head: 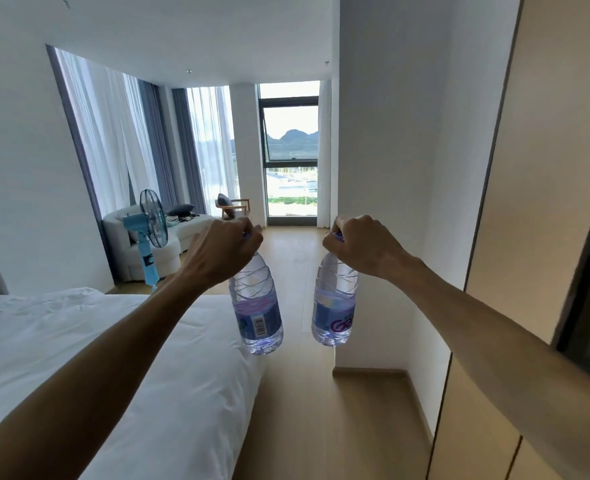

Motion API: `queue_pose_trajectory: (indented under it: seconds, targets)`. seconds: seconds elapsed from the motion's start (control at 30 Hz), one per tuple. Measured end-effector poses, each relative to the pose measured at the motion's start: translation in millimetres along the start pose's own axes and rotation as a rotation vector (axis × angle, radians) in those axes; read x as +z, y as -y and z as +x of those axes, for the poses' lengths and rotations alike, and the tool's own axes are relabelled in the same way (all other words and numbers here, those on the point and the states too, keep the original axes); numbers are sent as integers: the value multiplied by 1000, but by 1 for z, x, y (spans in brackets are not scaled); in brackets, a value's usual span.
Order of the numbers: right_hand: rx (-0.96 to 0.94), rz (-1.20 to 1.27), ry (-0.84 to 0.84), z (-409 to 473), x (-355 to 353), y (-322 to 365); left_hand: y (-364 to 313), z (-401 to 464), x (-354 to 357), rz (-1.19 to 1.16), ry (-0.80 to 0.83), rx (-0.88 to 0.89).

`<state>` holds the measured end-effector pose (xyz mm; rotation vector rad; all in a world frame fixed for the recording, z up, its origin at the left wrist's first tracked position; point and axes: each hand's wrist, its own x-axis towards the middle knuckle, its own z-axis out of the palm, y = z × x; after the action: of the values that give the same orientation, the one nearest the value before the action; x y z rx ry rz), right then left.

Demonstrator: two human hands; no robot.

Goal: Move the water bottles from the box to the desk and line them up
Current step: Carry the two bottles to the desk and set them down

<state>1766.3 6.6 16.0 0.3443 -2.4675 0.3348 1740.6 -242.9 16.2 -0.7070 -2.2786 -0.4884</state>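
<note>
Bright bedroom, bed (78, 341) left; each grip, left hand (222, 251) and right hand (362, 247), clamps a hanging bottle's neck, left bottle (255, 306), right bottle (335, 299); carry both steady, apart.

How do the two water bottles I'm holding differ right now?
The left bottle shows its barcode side; the right bottle shows pink lettering. The left bottle tilts, its base swung right; the right bottle hangs nearer upright. Both are clear, blue-labelled, gripped at the cap by the left hand and right hand.

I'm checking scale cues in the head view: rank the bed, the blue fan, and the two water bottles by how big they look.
1. bed
2. blue fan, though it stands farther away
3. left water bottle and right water bottle: alike, no ranking
</note>
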Motion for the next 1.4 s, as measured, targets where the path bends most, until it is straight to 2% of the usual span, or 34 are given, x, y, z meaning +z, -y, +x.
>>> queue_pose_trajectory:
  seconds: [0.37, 0.67, 0.8, 1.17, 1.4]
  targets:
    - [-14, 52, -61, 153, 97, -97, 90, 120, 106, 38, -55, -74]
    - [-8, 17, -22, 280, 206, -162, 202, 230, 206, 44, -88, -57]
    - [7, 5, 43, 348, 249, -191, 257, 289, 249, 30, -56, -55]
    - [47, 47, -55, 510, 356, -276, 372, 431, 362, 58, -49, -71]
    - [-13, 69, -22, 614, 440, -347, 434, 516, 451, 81, -12, -74]
